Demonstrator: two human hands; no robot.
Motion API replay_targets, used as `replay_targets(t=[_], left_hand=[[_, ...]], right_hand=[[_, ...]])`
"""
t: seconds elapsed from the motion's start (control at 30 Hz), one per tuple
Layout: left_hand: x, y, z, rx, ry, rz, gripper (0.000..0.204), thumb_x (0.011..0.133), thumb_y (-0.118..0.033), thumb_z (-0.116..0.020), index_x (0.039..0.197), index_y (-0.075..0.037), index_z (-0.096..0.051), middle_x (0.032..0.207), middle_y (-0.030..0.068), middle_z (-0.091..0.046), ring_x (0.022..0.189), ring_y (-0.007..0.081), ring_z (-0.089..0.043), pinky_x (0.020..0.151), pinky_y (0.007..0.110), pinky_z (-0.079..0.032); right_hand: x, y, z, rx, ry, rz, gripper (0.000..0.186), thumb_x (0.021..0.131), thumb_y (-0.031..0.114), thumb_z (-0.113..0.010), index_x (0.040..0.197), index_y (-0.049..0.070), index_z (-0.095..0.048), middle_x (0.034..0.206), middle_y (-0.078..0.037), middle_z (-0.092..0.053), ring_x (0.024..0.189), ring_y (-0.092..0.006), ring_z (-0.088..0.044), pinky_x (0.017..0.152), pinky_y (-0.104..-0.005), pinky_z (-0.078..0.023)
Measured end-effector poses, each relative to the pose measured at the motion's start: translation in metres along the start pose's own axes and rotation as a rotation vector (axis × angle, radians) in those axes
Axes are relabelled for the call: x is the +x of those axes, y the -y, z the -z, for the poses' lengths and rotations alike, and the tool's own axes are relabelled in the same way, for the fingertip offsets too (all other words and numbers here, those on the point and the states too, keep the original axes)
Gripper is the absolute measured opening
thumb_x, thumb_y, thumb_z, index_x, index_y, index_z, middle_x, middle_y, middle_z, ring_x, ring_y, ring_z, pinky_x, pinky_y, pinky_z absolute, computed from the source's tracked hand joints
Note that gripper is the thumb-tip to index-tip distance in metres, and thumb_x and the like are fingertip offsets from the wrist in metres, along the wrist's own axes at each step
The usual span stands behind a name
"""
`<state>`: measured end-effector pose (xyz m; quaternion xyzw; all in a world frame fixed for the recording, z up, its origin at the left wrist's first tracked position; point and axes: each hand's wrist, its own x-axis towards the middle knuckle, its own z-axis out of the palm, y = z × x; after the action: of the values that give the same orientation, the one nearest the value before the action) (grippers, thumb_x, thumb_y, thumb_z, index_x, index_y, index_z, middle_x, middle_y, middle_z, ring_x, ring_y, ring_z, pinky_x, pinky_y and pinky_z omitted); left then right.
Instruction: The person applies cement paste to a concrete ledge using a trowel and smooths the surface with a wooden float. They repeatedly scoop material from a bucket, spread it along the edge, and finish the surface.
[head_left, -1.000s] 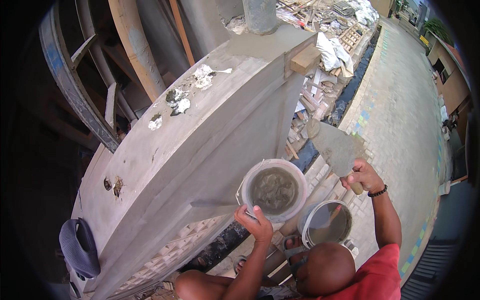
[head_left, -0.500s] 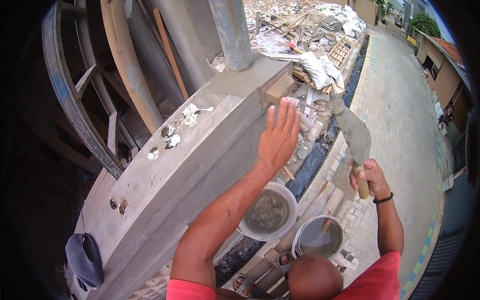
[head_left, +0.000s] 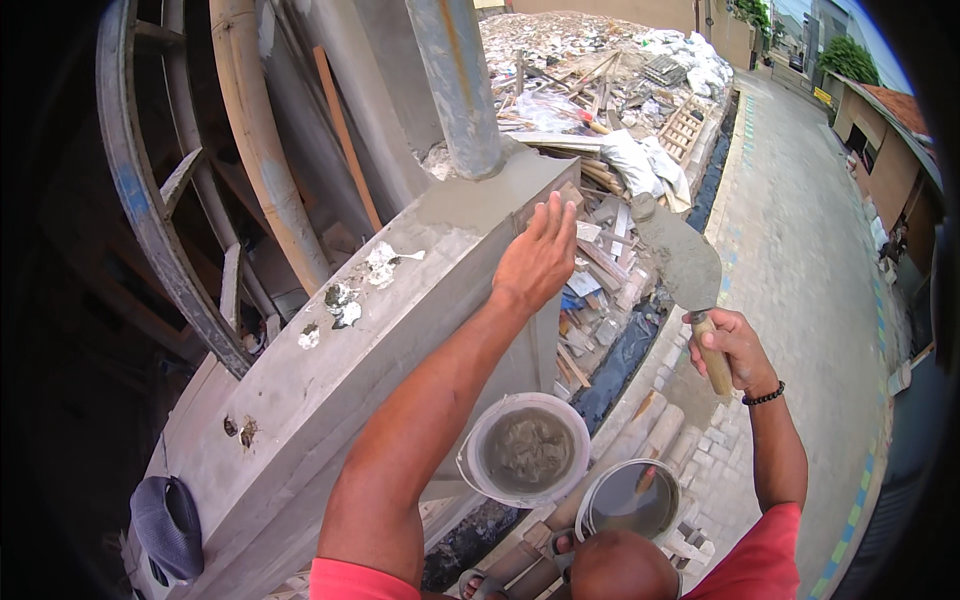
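My right hand (head_left: pixel 735 350) is grasping a trowel with a grey, mortar-smeared metal blade and a pale wooden handle (head_left: pixel 685 265), fingers wrapped round the handle. Trowel is right of the wall, near the paved lane; blade points far and a bit left, well apart from the concrete. Black beaded bracelet (head_left: pixel 765 396) on that wrist.

My left hand (head_left: pixel 540 250) is released, fingers straight and close together, back of the hand toward the view. It's at the right edge of the long grey concrete wall with a flat top (head_left: pixel 290 385), far end, in front of a squared brown wooden block (head_left: pixel 572 190); can't tell if it's touching either.

Near, between my arms: round white plastic bucket of thick grey mortar (head_left: pixel 583 450). Just right of it and nearer: second round white bucket with murky grey liquid (head_left: pixel 588 500), some stick-like item standing in it, kind unclear. Round wooden poles (head_left: pixel 640 425) lie beside them.

On the wall top: white splotches (head_left: pixel 382 265) mid-way along, dark grey knitted cap (head_left: pixel 168 527) at the near left end, thick grey metal post (head_left: pixel 455 85) rising at the far end. Rubble heap (head_left: pixel 600 60) far, white sacks (head_left: pixel 640 165) at its right side.
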<state>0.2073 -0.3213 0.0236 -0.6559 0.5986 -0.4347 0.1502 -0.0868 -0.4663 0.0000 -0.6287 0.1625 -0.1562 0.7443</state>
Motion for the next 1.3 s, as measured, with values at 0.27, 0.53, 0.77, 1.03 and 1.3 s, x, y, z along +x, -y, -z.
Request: replay_targets(t=[0.27,0.53,0.77,1.03,1.3], left_hand=[[-0.004,-0.001,0.000,0.095,0.083,-0.023,0.047,0.093,-0.017,-0.046,0.137,0.001,-0.047,0.148,0.0179,-0.038,0.125,0.0386,-0.048,0.108,0.046,-0.028],[-0.001,-0.004,0.007,0.117,0.157,-0.017,0.048,0.092,-0.018,-0.049,0.138,-0.002,-0.047,0.150,0.0165,-0.035,0.126,0.0413,-0.047,0.108,0.046,-0.027],[-0.002,-0.003,0.005,0.078,0.153,0.001,0.047,0.092,-0.019,-0.049,0.137,-0.003,-0.049,0.150,0.0151,-0.035,0.126,0.0417,-0.047,0.109,0.046,-0.026],[-0.003,-0.003,0.002,0.053,0.141,0.008,0.048,0.093,-0.020,-0.048,0.138,-0.003,-0.048,0.150,0.0144,-0.036,0.127,0.0400,-0.047,0.108,0.045,-0.027],[-0.004,-0.002,0.003,0.053,0.135,0.004,0.047,0.093,-0.019,-0.048,0.138,-0.003,-0.048,0.149,0.0146,-0.037,0.127,0.0388,-0.047,0.107,0.044,-0.027]], right_hand=[[0.062,0.086,0.004,-0.382,-0.080,0.098,0.033,0.083,0.016,-0.064,0.111,-0.001,-0.060,0.073,-0.002,-0.059,0.057,-0.0079,-0.055,0.052,-0.0226,-0.046],[0.150,0.170,-0.022,-1.121,-0.137,0.285,0.027,0.074,0.014,-0.071,0.098,0.001,-0.068,0.073,-0.006,-0.062,0.065,-0.0142,-0.061,0.058,-0.0297,-0.048],[0.191,0.179,-0.054,-1.666,-0.160,0.631,0.031,0.073,0.017,-0.070,0.102,0.009,-0.070,0.091,-0.018,-0.068,0.088,-0.0354,-0.066,0.080,-0.0430,-0.052],[0.189,0.170,-0.089,-1.808,-0.274,0.617,0.017,0.084,0.016,-0.061,0.099,0.010,-0.069,0.089,-0.017,-0.069,0.085,-0.0351,-0.067,0.076,-0.0455,-0.054],[0.188,0.152,-0.101,-1.958,-0.356,0.687,0.014,0.084,0.011,-0.056,0.091,0.008,-0.068,0.083,-0.015,-0.069,0.080,-0.0325,-0.069,0.075,-0.0459,-0.054]])
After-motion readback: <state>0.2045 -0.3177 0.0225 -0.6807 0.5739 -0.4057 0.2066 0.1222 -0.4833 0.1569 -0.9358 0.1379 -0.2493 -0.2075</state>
